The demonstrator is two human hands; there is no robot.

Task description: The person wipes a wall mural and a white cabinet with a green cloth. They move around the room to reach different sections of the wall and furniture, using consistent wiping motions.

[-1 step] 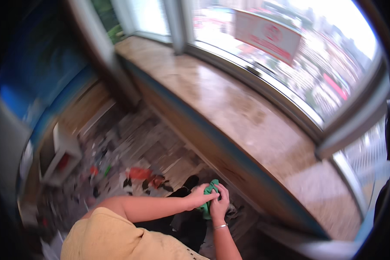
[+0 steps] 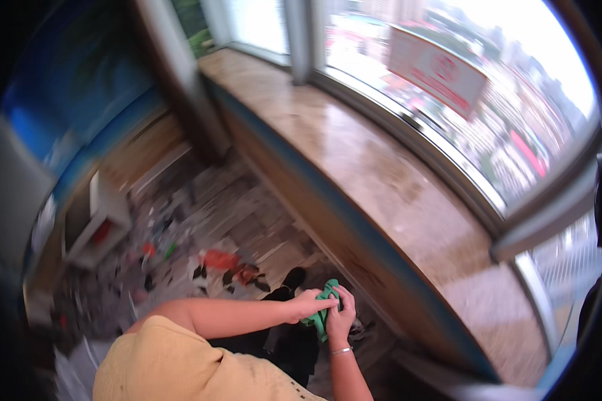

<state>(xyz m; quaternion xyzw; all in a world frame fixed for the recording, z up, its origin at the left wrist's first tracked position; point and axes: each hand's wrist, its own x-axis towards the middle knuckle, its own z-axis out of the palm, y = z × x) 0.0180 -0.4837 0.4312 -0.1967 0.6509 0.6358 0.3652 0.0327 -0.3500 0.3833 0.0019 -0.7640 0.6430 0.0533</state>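
Observation:
A crumpled green cloth (image 2: 318,325) is bunched between my two hands, low in the head view and in front of the wall below the window ledge. My left hand (image 2: 307,307) grips it from the left, fingers reaching across toward the other hand. My right hand (image 2: 342,318), with a bracelet on its wrist, closes on the cloth from the right. Parts of the cloth stick out above and below the fingers; the rest is hidden in the grip. Beneath my arms show dark trousers and a black shoe (image 2: 294,277).
A wide, shiny stone ledge (image 2: 354,154) runs diagonally under the window. Litter, including a red-orange piece (image 2: 221,258) and a bright green bit (image 2: 171,250), lies on the wood-look floor (image 2: 201,194). An open white box (image 2: 111,224) stands at left.
The ledge and window have shifted right in the picture as my view turned slightly. Both hands remain on the green cloth, nearly in the same spot.

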